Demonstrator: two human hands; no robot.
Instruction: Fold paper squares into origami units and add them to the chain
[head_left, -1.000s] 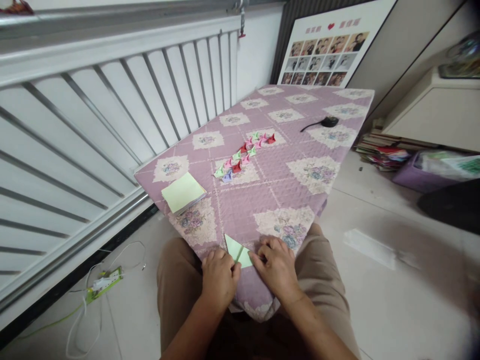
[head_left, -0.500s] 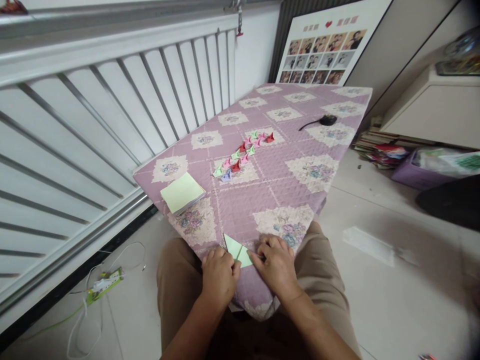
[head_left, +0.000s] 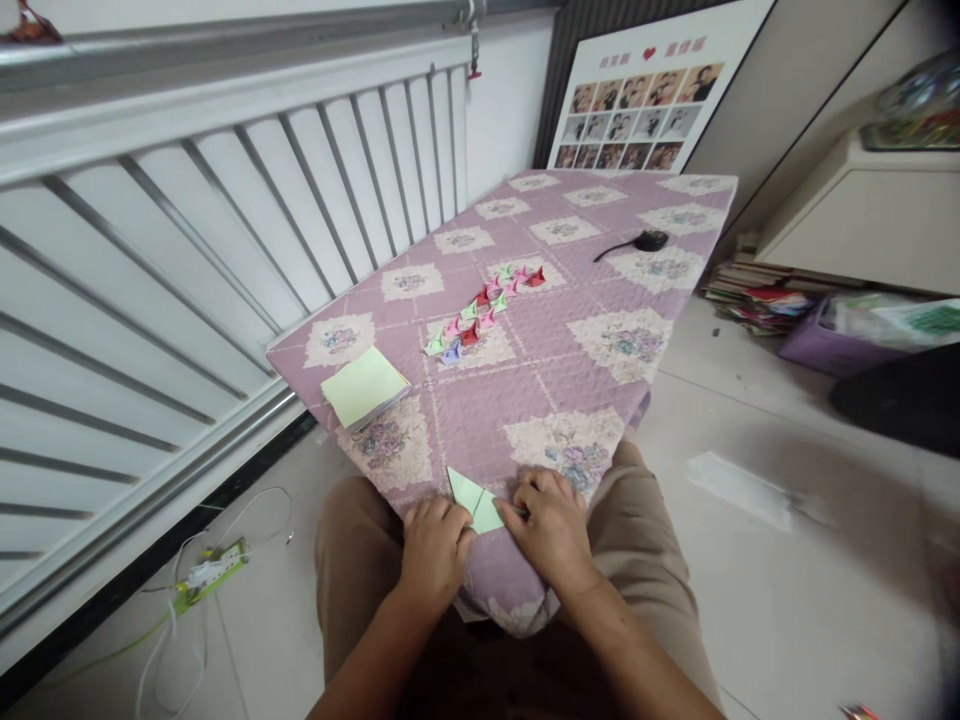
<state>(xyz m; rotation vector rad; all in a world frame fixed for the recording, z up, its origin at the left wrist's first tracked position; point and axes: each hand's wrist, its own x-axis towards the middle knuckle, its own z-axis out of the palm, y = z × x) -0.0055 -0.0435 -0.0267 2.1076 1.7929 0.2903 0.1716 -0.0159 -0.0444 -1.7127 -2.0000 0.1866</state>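
A pale green sheet of paper [head_left: 478,503], folded into a triangular shape with a line down its middle, lies at the near corner of the cloth-covered table. My left hand [head_left: 437,550] is closed at the paper's left lower edge, fingers bent and thumb beside them. On the opposite side, my right hand [head_left: 553,520] grips the right corner, its thumb reaching onto the paper and its fingers curled. Further up, small folded paper pieces [head_left: 469,333] in red, pink, green and blue stand in two slanting rows. A stack of square paper [head_left: 365,386], light green on top, rests at the left edge.
A black object with a thin cord [head_left: 649,240] lies toward the table's far right. The white radiator [head_left: 225,240] runs along the left side. On the floor are a power strip [head_left: 211,573] with cables at left and a purple bin [head_left: 844,335] at right.
My left thumb has drawn back slightly to the left, uncovering a little more of the green paper. My right hand has stayed almost in place. The view has shifted slightly.
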